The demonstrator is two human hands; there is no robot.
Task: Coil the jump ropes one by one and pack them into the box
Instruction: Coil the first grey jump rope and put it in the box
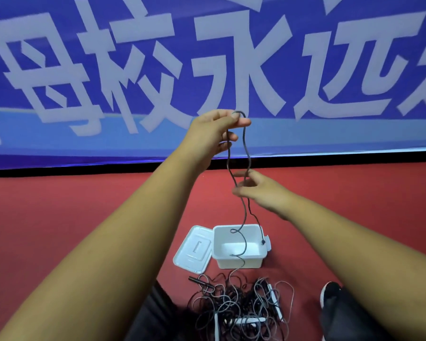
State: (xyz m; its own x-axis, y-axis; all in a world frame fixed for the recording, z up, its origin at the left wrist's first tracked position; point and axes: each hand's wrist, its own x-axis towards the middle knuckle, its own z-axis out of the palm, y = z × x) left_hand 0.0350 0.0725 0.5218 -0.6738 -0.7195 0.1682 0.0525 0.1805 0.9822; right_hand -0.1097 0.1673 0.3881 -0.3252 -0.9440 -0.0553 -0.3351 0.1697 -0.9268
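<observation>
Back wall: blue banner (354,134), smooth fabric, large white characters reading 母校永远; further characters cut off at the frame edges, a paler blue band below. Floor (84,205): red, matt, fine-grained surface. Left hand (217,130) is raised, thumb and forefinger pinching the top bend of one jump rope (228,153), a thin dark grey cord, round section, kinked. Two strands hang from that pinch and cross lower down. Right hand (258,189) sits at the crossing, thumb and fingers curled round both strands; motion-blurred, so the exact contact is unclear. Below, one strand ends in a small black tip by the right rim of the box (239,263); the other runs down across the box front to the pile (239,303) on the floor. Box: white plastic, rectangular, rounded corners, open top, white interior in view; cannot tell if the cord dips inside or hangs in front. Lid (193,249): white, moulded, lying beside the box on its left, edge touching it. Pile: tangled dark cords w/ black handles (197,280) and white handles (250,319), slim and stick-shaped. Black shoe (330,294), pale sole, right of the pile.
</observation>
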